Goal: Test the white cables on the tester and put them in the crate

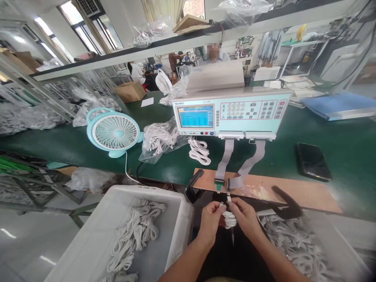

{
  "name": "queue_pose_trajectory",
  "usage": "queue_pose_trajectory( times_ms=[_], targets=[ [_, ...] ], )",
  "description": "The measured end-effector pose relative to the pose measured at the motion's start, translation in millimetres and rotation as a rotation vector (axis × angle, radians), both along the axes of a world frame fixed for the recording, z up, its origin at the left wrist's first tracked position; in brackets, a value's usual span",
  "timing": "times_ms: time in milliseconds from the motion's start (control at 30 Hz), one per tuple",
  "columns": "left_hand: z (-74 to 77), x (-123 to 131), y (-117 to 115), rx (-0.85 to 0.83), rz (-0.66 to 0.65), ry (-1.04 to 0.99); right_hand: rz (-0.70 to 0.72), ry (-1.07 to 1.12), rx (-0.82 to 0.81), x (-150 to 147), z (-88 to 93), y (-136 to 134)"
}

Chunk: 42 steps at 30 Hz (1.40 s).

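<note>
small blue fan [115, 132], dark phone [313, 161] on green bench [346, 149], blue folder [337, 105]

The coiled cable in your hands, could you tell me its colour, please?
White: the coiled cable, held by both hands, shows best in the head view.

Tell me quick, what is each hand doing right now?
Left hand: grip closed on the coiled white cable.
Right hand: grip closed on the same coiled white cable, near its connector end.
</note>
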<state>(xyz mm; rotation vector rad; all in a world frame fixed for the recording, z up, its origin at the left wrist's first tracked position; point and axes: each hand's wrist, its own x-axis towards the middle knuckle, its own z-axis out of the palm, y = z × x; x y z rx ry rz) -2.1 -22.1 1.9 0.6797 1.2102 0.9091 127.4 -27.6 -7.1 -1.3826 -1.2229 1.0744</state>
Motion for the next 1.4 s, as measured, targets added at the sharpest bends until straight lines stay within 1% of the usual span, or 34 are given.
queue_pose_trajectory(
  times_ms=[100,167,233,367,433,500,600,667,767,867,1067,1167,1267,1400],
  targets=[
    [-3.2,-1,1,0.010,0.010,-0.064,-0.024,0.094,-0.017,-1,1.9,3],
    [-3.4,-5,3,0.021,-0.036,-0.082,-0.020,0.163,-0.047,-1,5.6,3],
    [-2.7,-11,7,0.053,-0.135,-0.046,-0.007,0.238,-0.099,-1,10.0,3],
    [1.3,-27,20,0.166,-0.412,0.072,-0.005,0.424,-0.233,-5,16.1,3],
    [4.3,-32,28,0.200,-0.466,0.090,-0.028,0.522,-0.293,-9,17.2,4],
    [6.3,-34,33,0.237,-0.427,0.097,-0.076,0.559,-0.318,-13,17.6,5],
    [4.4,-30,37,0.276,-0.282,0.117,-0.129,0.511,-0.285,-15,17.2,7],
    [0.5,-25,35,0.262,-0.206,0.114,-0.109,0.471,-0.262,-13,16.3,8],
    [-3.9,-20,33,0.245,-0.134,0.083,-0.044,0.419,-0.262,-8,14.7,9],
    [-2.7,-16,31,0.253,-0.065,0.074,-0.020,0.383,-0.256,-4,13.4,10],
    [6.0,-10,28,0.213,0.025,0.036,-0.009,0.336,-0.226,-2,13.5,11],
    [9.0,-8,27,0.248,0.021,0.026,-0.004,0.327,-0.238,-2,14.4,11],
    [10.3,-7,27,0.247,0.021,0.031,0.001,0.325,-0.239,-1,14.4,11],
    [8.4,-5,24,0.183,0.081,-0.038,0.004,0.335,-0.237,-1,13.8,10]
  ],
)
